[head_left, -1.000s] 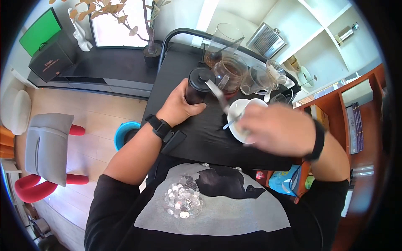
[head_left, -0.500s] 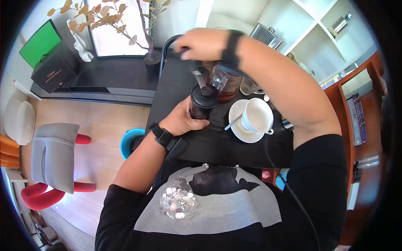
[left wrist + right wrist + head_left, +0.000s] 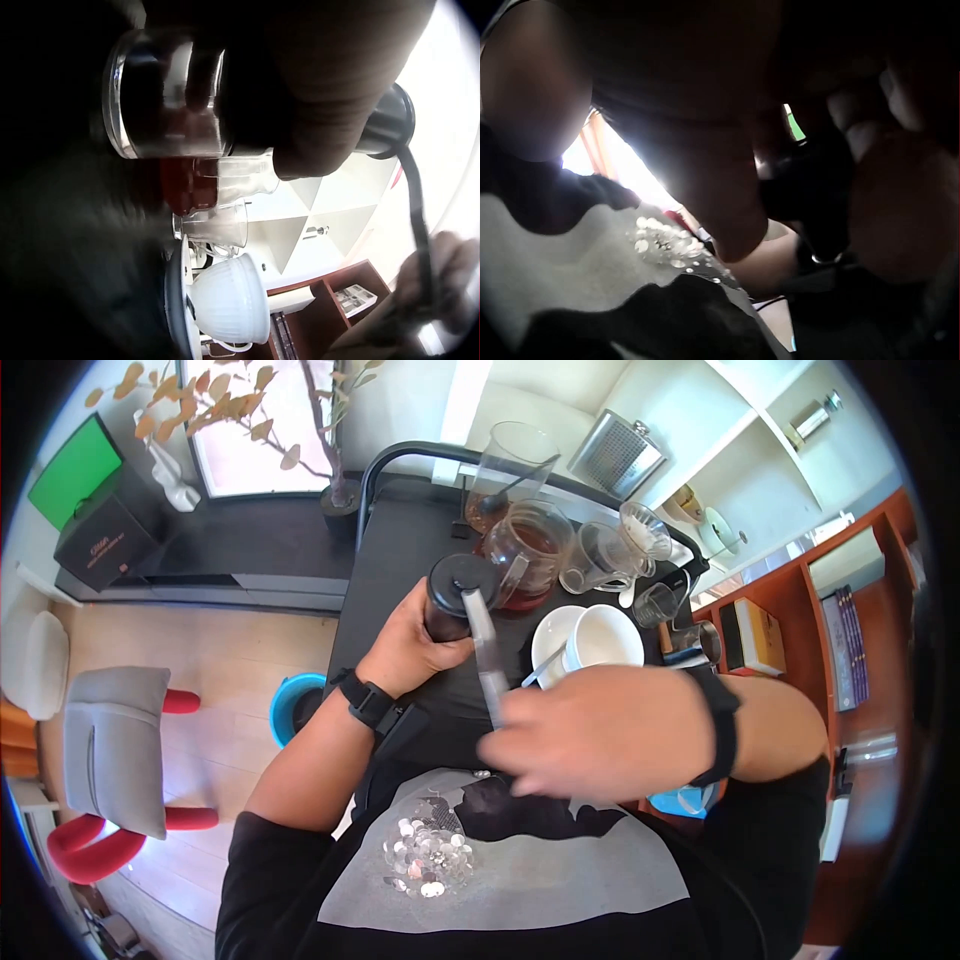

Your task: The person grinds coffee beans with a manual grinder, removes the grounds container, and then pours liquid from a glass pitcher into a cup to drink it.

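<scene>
A black hand grinder (image 3: 452,596) stands upright on the black table (image 3: 400,550). My left hand (image 3: 425,640) grips its body from the left. A silver crank arm (image 3: 482,652) runs from the grinder's lid toward my chest, and my right hand (image 3: 560,740) holds its far end. The left wrist view has the grinder (image 3: 172,97) wrapped in my fingers, with the crank (image 3: 417,217) leading to the right hand (image 3: 442,277). In the right wrist view a dark knob (image 3: 817,195) sits between my curled fingers.
A white cup (image 3: 604,638) on a saucer (image 3: 545,632) with a spoon (image 3: 540,665) sits right of the grinder. Behind stand a glass carafe of dark coffee (image 3: 530,550), a tall jug (image 3: 510,465), a glass mug (image 3: 595,560) and a dripper (image 3: 645,530). A blue bin (image 3: 290,700) is on the floor, left.
My right hand swung the crank round: over the saucer first, then to the far side of the grinder, now on the near side by my chest. The left hand kept its grip.
</scene>
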`<action>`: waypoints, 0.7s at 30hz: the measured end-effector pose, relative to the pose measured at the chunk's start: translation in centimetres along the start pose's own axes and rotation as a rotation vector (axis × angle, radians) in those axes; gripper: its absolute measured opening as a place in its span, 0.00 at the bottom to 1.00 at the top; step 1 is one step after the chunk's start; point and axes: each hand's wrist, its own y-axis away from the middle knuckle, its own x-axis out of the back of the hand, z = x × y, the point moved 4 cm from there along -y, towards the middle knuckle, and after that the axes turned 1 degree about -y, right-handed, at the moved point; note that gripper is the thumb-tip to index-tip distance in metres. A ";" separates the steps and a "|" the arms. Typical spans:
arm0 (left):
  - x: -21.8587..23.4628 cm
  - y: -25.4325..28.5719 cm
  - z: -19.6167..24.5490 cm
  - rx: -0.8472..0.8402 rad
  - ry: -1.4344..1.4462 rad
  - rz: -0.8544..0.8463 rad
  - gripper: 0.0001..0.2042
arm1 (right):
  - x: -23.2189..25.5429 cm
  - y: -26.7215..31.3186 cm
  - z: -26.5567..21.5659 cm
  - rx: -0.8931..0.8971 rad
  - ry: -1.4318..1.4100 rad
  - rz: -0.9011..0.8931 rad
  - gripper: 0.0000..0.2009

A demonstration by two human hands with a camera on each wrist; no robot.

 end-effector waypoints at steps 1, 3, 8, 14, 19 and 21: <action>-0.2 0.1 0.3 0.030 0.009 -0.018 0.26 | 0.0 -1.7 -0.8 0.077 0.031 0.034 0.07; -1.5 2.2 3.1 0.204 0.154 0.078 0.25 | -0.3 -5.7 -1.3 0.218 0.154 0.114 0.08; 0.1 1.2 -4.7 -0.145 -0.132 0.213 0.25 | 5.4 -13.7 0.8 0.164 0.329 0.179 0.14; -0.5 0.4 -0.2 0.031 -0.072 -0.038 0.26 | 10.4 -10.0 13.4 -0.158 0.482 0.407 0.16; -0.2 0.7 0.7 -0.016 -0.018 0.010 0.25 | 6.3 1.9 13.8 -0.407 0.181 0.374 0.12; -0.1 0.6 0.7 -0.053 -0.022 0.024 0.25 | 3.8 4.4 10.5 -0.421 0.118 0.368 0.09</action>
